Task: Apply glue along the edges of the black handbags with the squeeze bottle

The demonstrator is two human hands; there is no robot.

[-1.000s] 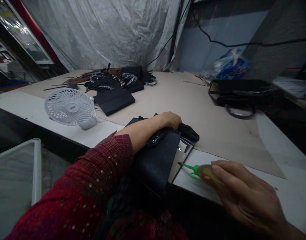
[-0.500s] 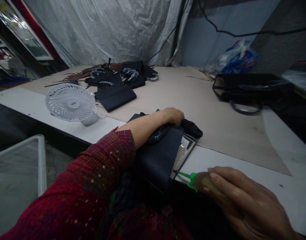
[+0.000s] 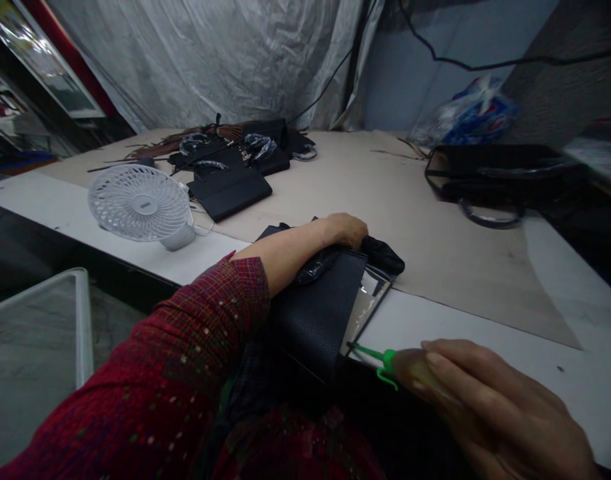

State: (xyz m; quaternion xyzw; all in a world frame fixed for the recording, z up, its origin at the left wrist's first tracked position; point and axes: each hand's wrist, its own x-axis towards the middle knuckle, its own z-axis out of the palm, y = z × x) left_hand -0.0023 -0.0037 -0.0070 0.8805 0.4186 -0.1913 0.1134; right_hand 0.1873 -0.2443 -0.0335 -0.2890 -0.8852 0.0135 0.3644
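Observation:
A black leather handbag (image 3: pixel 310 320) lies tilted at the table's front edge, its beige inner side (image 3: pixel 364 303) showing along the right with whitish glue marks on it. Over the bag's far part rests my left hand (image 3: pixel 346 230), bent down with its fingertips hidden behind it, gripping the bag. Wrapped around a brownish glue bottle (image 3: pixel 420 373) are the fingers of my right hand (image 3: pixel 505 400). The bottle's green nozzle (image 3: pixel 372 353) points left, its tip at the lower corner of the beige side. A small green cap hangs under the nozzle.
A white fan (image 3: pixel 144 203) stands on the table at left. Behind it lie several black bags (image 3: pixel 232 190) and brown strips (image 3: pixel 175 145). Another black bag (image 3: pixel 500 173) with a handle sits at right, near a plastic bag (image 3: pixel 480 117). Brown paper (image 3: pixel 435 253) covers much of the table.
My right hand and the glue bottle have shifted very slightly right and down. The nozzle tip stays by the bag's lower corner. My left hand holds its place.

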